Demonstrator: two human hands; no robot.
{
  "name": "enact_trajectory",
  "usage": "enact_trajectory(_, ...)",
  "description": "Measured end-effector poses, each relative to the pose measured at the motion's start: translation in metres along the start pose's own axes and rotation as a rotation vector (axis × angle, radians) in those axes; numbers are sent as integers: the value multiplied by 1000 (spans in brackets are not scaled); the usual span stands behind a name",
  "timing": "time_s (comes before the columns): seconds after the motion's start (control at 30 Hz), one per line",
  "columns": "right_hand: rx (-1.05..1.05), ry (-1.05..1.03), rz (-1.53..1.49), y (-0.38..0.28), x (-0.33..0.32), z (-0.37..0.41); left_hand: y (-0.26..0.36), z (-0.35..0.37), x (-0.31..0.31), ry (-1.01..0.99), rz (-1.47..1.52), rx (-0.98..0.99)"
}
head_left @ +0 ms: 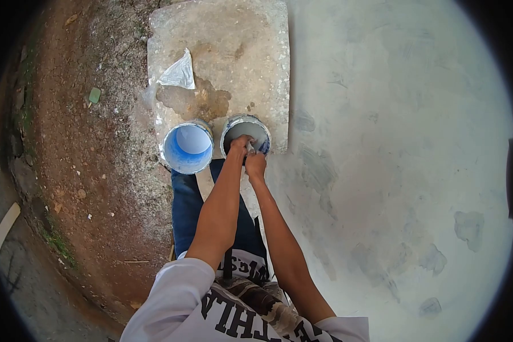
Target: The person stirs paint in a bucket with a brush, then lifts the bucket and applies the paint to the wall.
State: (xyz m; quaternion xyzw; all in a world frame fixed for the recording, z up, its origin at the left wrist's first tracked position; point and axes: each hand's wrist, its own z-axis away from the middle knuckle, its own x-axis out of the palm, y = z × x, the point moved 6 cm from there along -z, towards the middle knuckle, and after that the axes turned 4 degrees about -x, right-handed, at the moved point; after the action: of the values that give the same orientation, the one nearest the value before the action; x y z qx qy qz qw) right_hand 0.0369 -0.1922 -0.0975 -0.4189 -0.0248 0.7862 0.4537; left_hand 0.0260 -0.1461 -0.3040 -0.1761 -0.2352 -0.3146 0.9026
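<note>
Both hands at the right-hand bucket [264,123], which stands on the near end of a pale, stained slab [256,45]. Left hand [241,142] is over the bucket's mouth, fingers bent and pointing down into it; right hand [256,163] is at the near side of the rim, fingers curled, its knuckles close to the left. A small pale piece [250,147] shows between the two hands; its nature is unclear, and whether either hand grips it or the rim cannot be told. Bucket interior greyish, rim crusted with whitish residue; contents partly hidden by the hands. Second bucket [179,157], blue-walled inside with a paler round bottom or fill, stands just beside the first, on its left, with a narrow gap between; neither hand touches it. Farther up the slab, toward its left edge: a crumpled white plastic sheet [179,73], roughly triangular, beside a dark damp stain. Left of the slab, reddish-brown ground [91,188] bearing a small green piece [94,95] and scattered pale fragments. Right of the slab, a broad whitish wall [393,142] with irregular grey patches.
</note>
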Motion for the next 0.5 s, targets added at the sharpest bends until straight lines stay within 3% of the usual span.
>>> enact_trajectory(0.03,-101,66,46,5,1,-2,-1,18,18,34,25,-4)
enact_trajectory(0.13,-85,20,-14,-2,-5,8,-5,87,62,143,96,-11)
enact_trajectory(0.27,-97,-3,-6,1,-8,4,-3,87,65,73,127,-33)
enact_trajectory(0.33,-53,-4,-31,7,-4,2,0,89,66,32,469,-54)
enact_trajectory(0.47,-14,6,-77,1,-5,9,-5,72,52,94,552,-40)
enact_trajectory(0.5,54,-15,-117,-11,-11,16,-1,78,49,185,464,116)
